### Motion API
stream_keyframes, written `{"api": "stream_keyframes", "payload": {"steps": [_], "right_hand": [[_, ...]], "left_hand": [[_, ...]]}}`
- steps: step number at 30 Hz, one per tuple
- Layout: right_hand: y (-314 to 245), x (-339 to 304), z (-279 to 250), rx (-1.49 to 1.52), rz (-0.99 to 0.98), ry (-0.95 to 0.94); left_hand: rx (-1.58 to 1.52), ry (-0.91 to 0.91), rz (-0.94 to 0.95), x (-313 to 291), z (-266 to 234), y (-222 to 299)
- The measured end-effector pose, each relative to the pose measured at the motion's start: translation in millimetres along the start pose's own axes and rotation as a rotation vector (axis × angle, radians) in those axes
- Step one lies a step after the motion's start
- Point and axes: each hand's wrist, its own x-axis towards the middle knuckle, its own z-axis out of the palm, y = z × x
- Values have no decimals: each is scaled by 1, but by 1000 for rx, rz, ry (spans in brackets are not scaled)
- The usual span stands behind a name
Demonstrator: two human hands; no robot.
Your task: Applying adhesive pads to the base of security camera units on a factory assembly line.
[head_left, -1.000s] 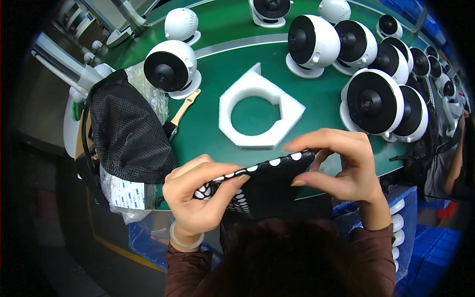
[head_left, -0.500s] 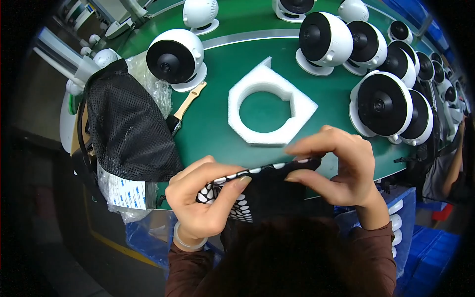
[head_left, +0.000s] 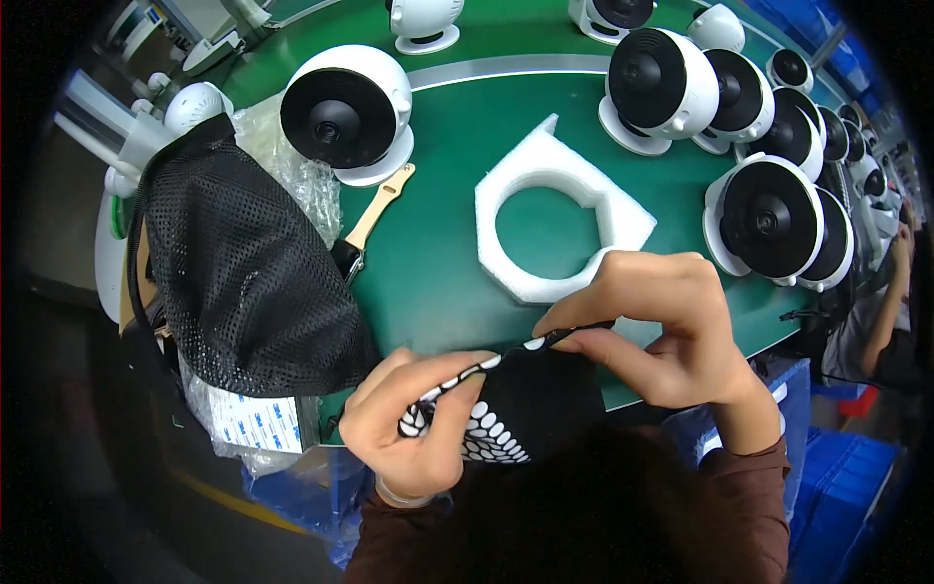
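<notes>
Between my hands, at the table's near edge, stretches a soft black cloth-like piece with white oval dots. My left hand pinches its left part, thumb against the folded edge. My right hand pinches the same edge further right, between thumb and fingers. The lower part of the piece is hidden behind dark hair at the bottom. Just beyond my right hand lies a white foam ring with a pointed outer corner. A black mesh bag lies left of my left hand.
A brush with a wooden handle lies beside the bag. One round white device with a black front stands at the back left, several similar ones at the right. Clear plastic wrap and a blue-printed white sheet lie by the bag.
My right hand has moved left along the edge of the dotted piece and closed on it, nearer my left hand. The view has shifted slightly.
</notes>
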Motion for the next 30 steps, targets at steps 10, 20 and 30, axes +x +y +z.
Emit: {"api": "stream_keyframes", "payload": {"steps": [10, 20, 30], "right_hand": [[2, 8, 17, -126, -60, 55], [114, 190, -30, -1131, -106, 62], [213, 230, -20, -957, 151, 520]], "left_hand": [[-74, 108, -84, -5, -5, -15], [-41, 7, -203, -16, -6, -16], [-19, -104, -188, -12, -13, -14]]}}
